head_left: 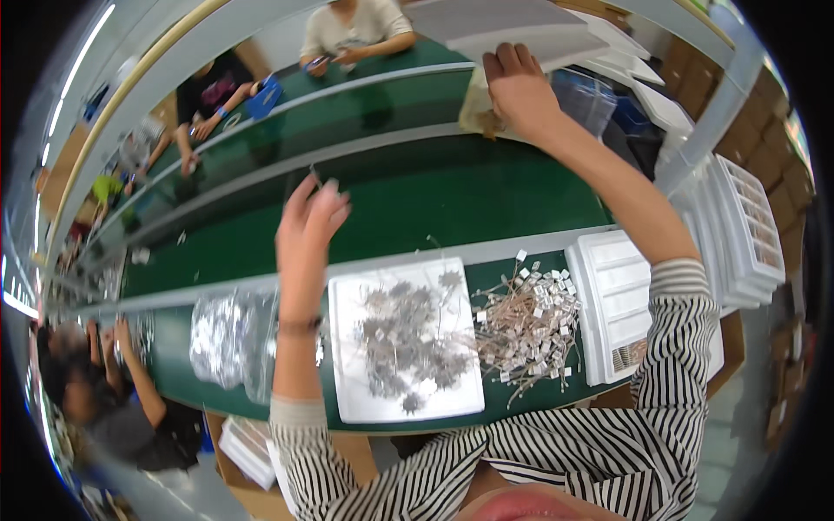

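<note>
My left hand (311,221) is raised over the green bench, a little blurred, its fingertips pinched around something small and thin. Far and to the right, my right hand (524,95) reaches up to a grey-white sheet (521,30). Its fingers are bent, and what they hold, if anything, is hidden. A yellowish bag (474,106) hangs just beside that hand. Below, a white foam tray (347,395) holds many small grey spiky pieces with thin wires (404,334). Right of it lies a heap of small white connectors on brownish wires (530,321).
A clear plastic bag (228,334) of shiny parts lies left of the tray. White compartment trays (615,295) stand on the right, with a stack of more (738,226) beyond. A metal post (717,104) rises at the right. Co-workers (356,35) sit across the bench and at the left.
</note>
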`<action>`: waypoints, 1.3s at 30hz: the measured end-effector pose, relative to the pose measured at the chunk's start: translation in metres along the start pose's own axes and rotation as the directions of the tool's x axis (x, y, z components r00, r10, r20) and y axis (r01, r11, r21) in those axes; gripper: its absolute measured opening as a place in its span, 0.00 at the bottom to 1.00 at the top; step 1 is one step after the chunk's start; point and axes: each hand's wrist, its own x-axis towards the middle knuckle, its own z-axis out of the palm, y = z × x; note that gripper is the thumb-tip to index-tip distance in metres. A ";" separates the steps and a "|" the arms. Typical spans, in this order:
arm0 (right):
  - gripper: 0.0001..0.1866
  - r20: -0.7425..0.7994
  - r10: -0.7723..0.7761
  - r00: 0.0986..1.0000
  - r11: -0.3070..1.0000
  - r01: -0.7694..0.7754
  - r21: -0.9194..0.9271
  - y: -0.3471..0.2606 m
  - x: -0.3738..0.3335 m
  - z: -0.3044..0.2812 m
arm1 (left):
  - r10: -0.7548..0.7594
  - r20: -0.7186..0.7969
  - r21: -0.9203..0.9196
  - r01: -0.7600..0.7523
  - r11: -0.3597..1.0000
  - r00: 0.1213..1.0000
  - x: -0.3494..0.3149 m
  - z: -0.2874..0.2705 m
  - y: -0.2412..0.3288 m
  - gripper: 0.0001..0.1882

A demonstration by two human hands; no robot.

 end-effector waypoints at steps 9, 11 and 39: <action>0.24 -0.189 -0.322 0.928 0.775 0.373 0.510 -0.184 -0.023 -0.136 | 0.077 -0.200 -0.321 -0.139 0.937 0.977 -0.032 -0.002 0.024 0.23; 0.25 -0.257 -0.351 0.901 0.714 0.435 0.548 -0.217 -0.019 -0.149 | -0.055 -0.283 -0.511 -0.102 0.853 0.958 -0.042 -0.048 0.021 0.17; 0.09 0.358 -0.340 0.870 0.400 -0.211 0.892 -0.216 -0.099 -0.273 | 0.070 -0.994 0.038 -0.348 0.937 0.080 -0.463 -0.347 0.021 0.24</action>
